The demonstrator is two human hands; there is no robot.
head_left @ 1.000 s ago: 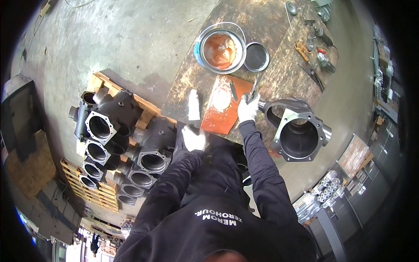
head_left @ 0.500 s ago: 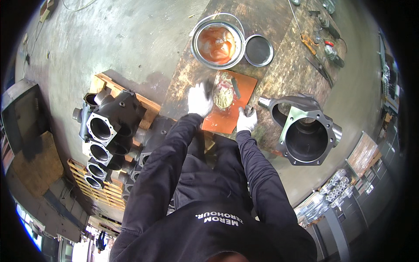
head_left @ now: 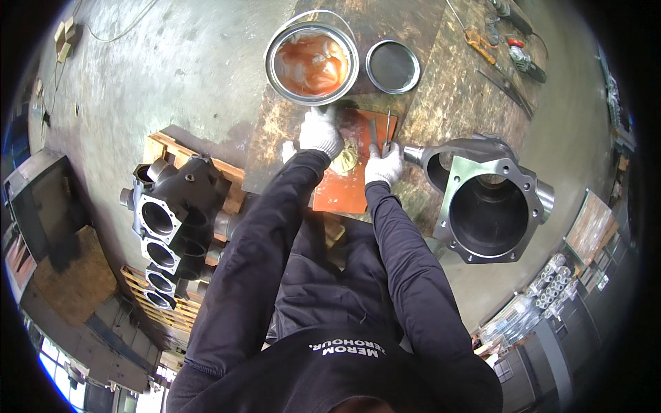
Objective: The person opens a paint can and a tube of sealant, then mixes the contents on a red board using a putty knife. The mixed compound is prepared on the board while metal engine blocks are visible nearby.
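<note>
My left hand (head_left: pixel 320 133), in a white glove, reaches to the near side of a large metal can (head_left: pixel 274 77) with orange and whitish paste (head_left: pixel 310 65) inside. Its thumb stands apart, and the fingertips are at the can's lower wall; whether they touch it I cannot tell. Under it lies an orange board (head_left: pixel 339 196) bearing a yellowish smear of paste (head_left: pixel 346 160). My right hand (head_left: pixel 384 165), also gloved, is closed at the board's right edge on a thin upright spatula (head_left: pixel 388 127). A second dark flat blade (head_left: pixel 372 131) stands beside it, close to the fingertips.
The can's round lid (head_left: pixel 393 67) lies right of it on the stained table (head_left: pixel 441 89). A black flanged housing (head_left: pixel 489 206) stands at the right. Several similar housings (head_left: pixel 186 189) sit on a pallet (head_left: pixel 162 148) at left. Hand tools (head_left: pixel 482 51) lie at the far right.
My left hand has moved forward from the board's left edge to the can. My right hand has moved slightly forward and left, with the thin spatula now showing upright in it.
</note>
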